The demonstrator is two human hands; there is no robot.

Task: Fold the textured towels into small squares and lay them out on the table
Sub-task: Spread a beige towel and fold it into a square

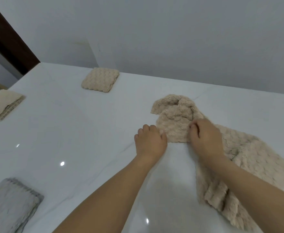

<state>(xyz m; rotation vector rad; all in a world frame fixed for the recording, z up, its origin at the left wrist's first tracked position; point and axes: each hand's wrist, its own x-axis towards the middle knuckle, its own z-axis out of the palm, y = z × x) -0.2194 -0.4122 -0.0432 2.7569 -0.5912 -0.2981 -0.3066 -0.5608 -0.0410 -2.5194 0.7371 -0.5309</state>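
- The desk point(70, 132) is white and glossy, with thin grey veins and small bright reflections of lamps.
- Behind the desk there is a plain grey-white wall point(171, 31), and at the far left a dark brown door frame point(7, 36).
- The unfolded beige towel point(238, 157) lies crumpled on the right part of the desk.
- The left hand point(150, 142) pinches the near edge of this towel with curled fingers.
- The right hand point(205, 137) grips the same edge, just beside the left one.
- A folded beige square point(100, 80) lies far behind, another folded beige towel point(5, 105) at the left edge, and a folded grey towel point(12, 204) near the front left corner.
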